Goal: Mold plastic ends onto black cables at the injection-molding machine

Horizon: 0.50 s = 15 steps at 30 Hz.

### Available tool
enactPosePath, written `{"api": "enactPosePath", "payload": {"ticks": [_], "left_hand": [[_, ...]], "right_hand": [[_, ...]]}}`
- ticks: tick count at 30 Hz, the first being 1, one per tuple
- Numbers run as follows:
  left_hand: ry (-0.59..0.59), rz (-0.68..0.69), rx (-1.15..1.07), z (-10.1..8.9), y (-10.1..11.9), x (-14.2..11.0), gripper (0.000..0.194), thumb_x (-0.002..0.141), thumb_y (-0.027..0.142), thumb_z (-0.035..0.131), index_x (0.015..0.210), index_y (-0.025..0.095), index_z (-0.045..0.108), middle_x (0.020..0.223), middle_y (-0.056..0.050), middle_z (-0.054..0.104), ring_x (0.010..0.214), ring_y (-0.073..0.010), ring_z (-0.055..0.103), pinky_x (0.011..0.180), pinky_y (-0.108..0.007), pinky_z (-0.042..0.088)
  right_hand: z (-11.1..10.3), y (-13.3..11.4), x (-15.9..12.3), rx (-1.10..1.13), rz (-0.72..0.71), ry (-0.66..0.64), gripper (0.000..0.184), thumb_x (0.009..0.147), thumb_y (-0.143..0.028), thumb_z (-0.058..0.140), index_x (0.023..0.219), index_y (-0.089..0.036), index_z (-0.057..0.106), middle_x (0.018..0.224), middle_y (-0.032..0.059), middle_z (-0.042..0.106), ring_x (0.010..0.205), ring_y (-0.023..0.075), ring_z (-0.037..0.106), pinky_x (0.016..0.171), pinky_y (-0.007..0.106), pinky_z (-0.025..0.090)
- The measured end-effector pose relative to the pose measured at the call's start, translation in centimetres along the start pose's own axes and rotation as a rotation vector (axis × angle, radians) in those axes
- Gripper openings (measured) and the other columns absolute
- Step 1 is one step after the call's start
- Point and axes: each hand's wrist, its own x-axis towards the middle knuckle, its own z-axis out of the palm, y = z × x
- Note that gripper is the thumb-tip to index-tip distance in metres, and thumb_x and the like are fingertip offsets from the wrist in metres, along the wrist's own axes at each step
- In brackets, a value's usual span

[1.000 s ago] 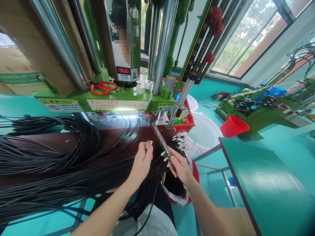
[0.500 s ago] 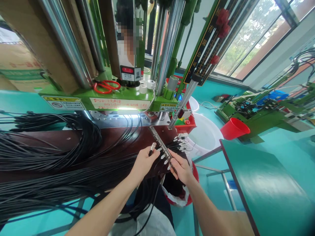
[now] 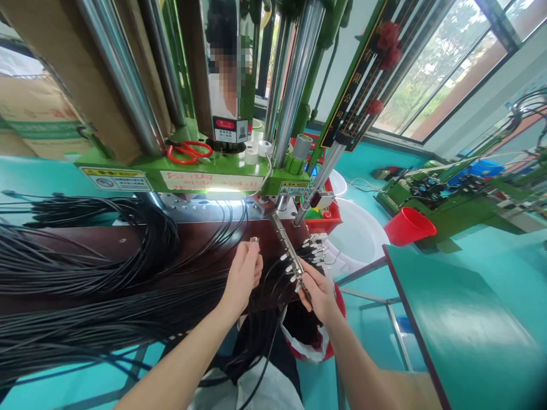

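Observation:
My left hand (image 3: 244, 273) is closed over the brown tabletop, its fingers curled. A small silver connector (image 3: 254, 240) sticks out above its thumb and forefinger; whatever is attached to it is hidden in the fist. My right hand (image 3: 318, 291) grips the near end of a long narrow metal bar (image 3: 285, 238), which slants away towards the press. Along the bar's left side sit several pale cable plugs (image 3: 292, 270), with black cables running from them. My left hand is apart from the bar.
A green press (image 3: 192, 176) with red-handled scissors (image 3: 188, 151) stands behind. Black cables (image 3: 106, 290) cover the table's left. More silver plugs (image 3: 315, 250) lie right of the bar. Below is a lined red bin (image 3: 337, 319); a green-topped table (image 3: 461, 319) stands right.
My left hand has drawn back left from the bar with the connector, its fingers now more curled. The bar's far end sits slightly further right in view, in my right hand's continued grip.

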Motion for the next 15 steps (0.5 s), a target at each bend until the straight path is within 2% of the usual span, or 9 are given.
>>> {"api": "enactPosePath", "payload": {"ticks": [2, 5, 10, 15], "left_hand": [[-0.064, -0.048, 0.035, 0.02, -0.15, 0.04, 0.03, 0.079, 0.051, 0.042, 0.074, 0.021, 0.038, 0.045, 0.012, 0.026, 0.034, -0.0025, 0.016, 0.032, -0.013, 0.011], [-0.107, -0.07, 0.141, 0.04, -0.34, 0.08, 0.031, 0.074, 0.048, 0.05, 0.07, 0.018, 0.044, 0.042, 0.012, 0.024, 0.034, -0.0017, 0.017, 0.032, -0.013, 0.011], [-0.077, -0.137, 0.142, 0.03, -0.2, 0.23, 0.033, 0.066, 0.048, 0.055, 0.066, 0.017, 0.048, 0.037, 0.013, 0.022, 0.031, -0.0019, 0.017, 0.032, -0.015, 0.011], [-0.073, -0.085, 0.209, -0.27, -0.69, 0.52, 0.032, 0.069, 0.048, 0.052, 0.064, 0.016, 0.049, 0.037, 0.012, 0.023, 0.031, -0.0027, 0.017, 0.033, -0.017, 0.013]], "right_hand": [[-0.06, 0.01, -0.03, -0.027, 0.007, -0.041, 0.049, 0.084, -0.04, 0.048, 0.127, -0.016, 0.047, 0.048, -0.0049, 0.048, 0.03, 0.0028, 0.034, 0.029, 0.015, 0.022], [-0.17, -0.03, -0.11, -0.063, 0.018, -0.086, 0.051, 0.085, -0.041, 0.047, 0.128, -0.016, 0.045, 0.049, -0.0046, 0.049, 0.03, 0.0029, 0.035, 0.03, 0.015, 0.023], [-0.22, -0.23, -0.16, -0.102, 0.016, -0.091, 0.049, 0.085, -0.041, 0.046, 0.127, -0.016, 0.046, 0.048, -0.0056, 0.046, 0.03, 0.0025, 0.033, 0.03, 0.014, 0.021], [-0.18, -0.09, -0.12, -0.134, 0.005, -0.108, 0.052, 0.085, -0.043, 0.046, 0.129, -0.015, 0.044, 0.048, -0.0059, 0.045, 0.03, 0.0023, 0.032, 0.03, 0.015, 0.021]]}}
